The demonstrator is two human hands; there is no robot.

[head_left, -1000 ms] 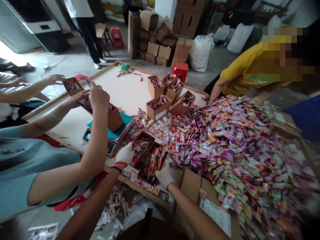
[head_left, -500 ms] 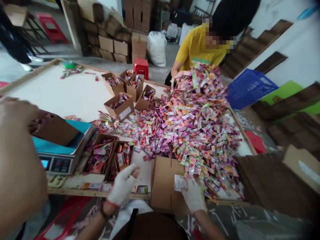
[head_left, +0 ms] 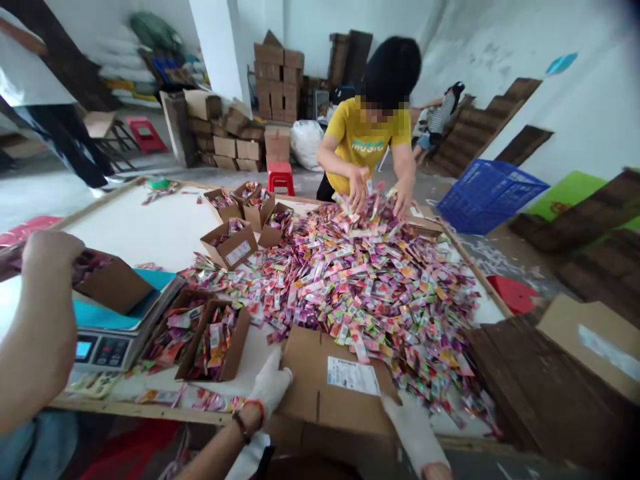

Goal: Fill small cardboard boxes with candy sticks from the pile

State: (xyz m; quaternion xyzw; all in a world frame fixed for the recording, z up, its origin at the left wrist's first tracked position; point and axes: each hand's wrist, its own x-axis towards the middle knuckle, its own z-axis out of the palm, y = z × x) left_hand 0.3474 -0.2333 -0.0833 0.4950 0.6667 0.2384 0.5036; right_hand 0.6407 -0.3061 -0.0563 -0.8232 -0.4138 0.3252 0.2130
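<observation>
A closed cardboard box point(head_left: 310, 373) with a white label sits in front of me at the table's near edge, beside the heap of small wrapped packets point(head_left: 340, 280). My left hand point(head_left: 271, 383), in a white glove, holds the box by its left side, thumb against the cardboard. At the right side my gloved right hand point(head_left: 413, 423) grips it; some of its fingers are hidden. Left of my left hand stands an open box of packets point(head_left: 237, 343), with another open packet-filled box point(head_left: 177, 327) against it.
A scale point(head_left: 120, 340) bears a packet-filled box point(head_left: 113, 283), near another person's arm point(head_left: 43, 313). Several filled boxes point(head_left: 230, 243) stand farther back. Across the table a co-worker in yellow point(head_left: 370, 147) has both hands in the heap. Brown cardboard point(head_left: 520, 380) lies at right.
My left hand has come from beside the box onto its left side. The box has turned, showing its label more fully. The heap's far top has dropped around the co-worker's hands. My view has tilted up.
</observation>
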